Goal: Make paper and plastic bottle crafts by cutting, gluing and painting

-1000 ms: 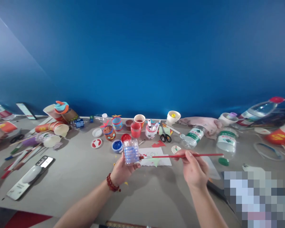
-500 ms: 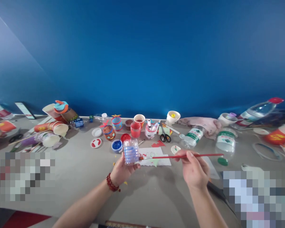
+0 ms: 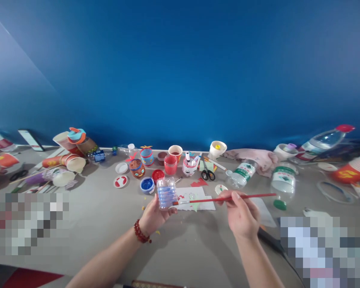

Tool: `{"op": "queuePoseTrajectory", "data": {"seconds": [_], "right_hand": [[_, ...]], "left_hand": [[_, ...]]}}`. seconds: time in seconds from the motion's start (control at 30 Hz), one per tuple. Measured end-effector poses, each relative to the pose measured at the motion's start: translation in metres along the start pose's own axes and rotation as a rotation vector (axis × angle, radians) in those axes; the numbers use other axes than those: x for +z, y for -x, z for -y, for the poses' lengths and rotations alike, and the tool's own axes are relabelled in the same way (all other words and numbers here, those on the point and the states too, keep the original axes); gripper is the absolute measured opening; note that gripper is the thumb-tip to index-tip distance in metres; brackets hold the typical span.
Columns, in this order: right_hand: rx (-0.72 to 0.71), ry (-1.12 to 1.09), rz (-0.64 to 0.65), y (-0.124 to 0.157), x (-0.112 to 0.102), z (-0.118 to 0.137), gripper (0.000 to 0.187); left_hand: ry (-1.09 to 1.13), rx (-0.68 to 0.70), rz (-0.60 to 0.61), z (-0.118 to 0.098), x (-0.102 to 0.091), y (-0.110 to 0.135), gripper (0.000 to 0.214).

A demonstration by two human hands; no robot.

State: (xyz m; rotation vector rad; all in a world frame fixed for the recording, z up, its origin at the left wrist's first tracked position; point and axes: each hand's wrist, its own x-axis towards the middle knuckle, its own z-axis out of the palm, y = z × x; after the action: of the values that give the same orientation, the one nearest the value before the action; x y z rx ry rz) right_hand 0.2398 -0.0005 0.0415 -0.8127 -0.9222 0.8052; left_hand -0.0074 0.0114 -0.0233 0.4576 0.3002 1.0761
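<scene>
My left hand (image 3: 154,216) is closed around the lower part of a clear ribbed plastic bottle piece (image 3: 167,193), which is streaked with blue paint. In my right hand (image 3: 242,212) is a long red paintbrush (image 3: 207,200), pinched near the middle of its handle. The bristle end points left and meets the lower right side of the bottle piece. Behind the piece stand an open pot of blue paint (image 3: 147,185) and one of red paint (image 3: 158,176). A white paper sheet (image 3: 208,205) with red and green marks lies beneath the brush.
Painted cups (image 3: 147,157), a red cup (image 3: 171,164) and black-handled scissors (image 3: 208,174) stand or lie along the back. Cut bottles (image 3: 243,174) and a pink cloth (image 3: 255,158) are to the right. Stacked paper cups (image 3: 64,141) are at left, before a blue wall (image 3: 180,80).
The brush tip has moved slightly down and left along the bottle piece's side. My right hand has shifted a little left. My left hand still holds the piece.
</scene>
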Motion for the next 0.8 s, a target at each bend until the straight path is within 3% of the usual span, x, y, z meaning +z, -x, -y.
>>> {"op": "queuePoseTrajectory", "data": {"seconds": [0.27, 0.67, 0.8], "right_hand": [[-0.016, 0.001, -0.072, -0.005, -0.013, -0.004, 0.017], [0.018, -0.085, -0.159, -0.004, -0.005, -0.004, 0.019], [-0.039, -0.004, -0.089, 0.003, -0.004, -0.001, 0.019]], "left_hand": [[-0.057, 0.0, -0.038, 0.0, -0.003, -0.001, 0.047], [-0.137, 0.088, -0.06, 0.005, -0.003, -0.003, 0.037], [-0.161, 0.1, -0.061, 0.005, -0.003, -0.002, 0.038]]}}
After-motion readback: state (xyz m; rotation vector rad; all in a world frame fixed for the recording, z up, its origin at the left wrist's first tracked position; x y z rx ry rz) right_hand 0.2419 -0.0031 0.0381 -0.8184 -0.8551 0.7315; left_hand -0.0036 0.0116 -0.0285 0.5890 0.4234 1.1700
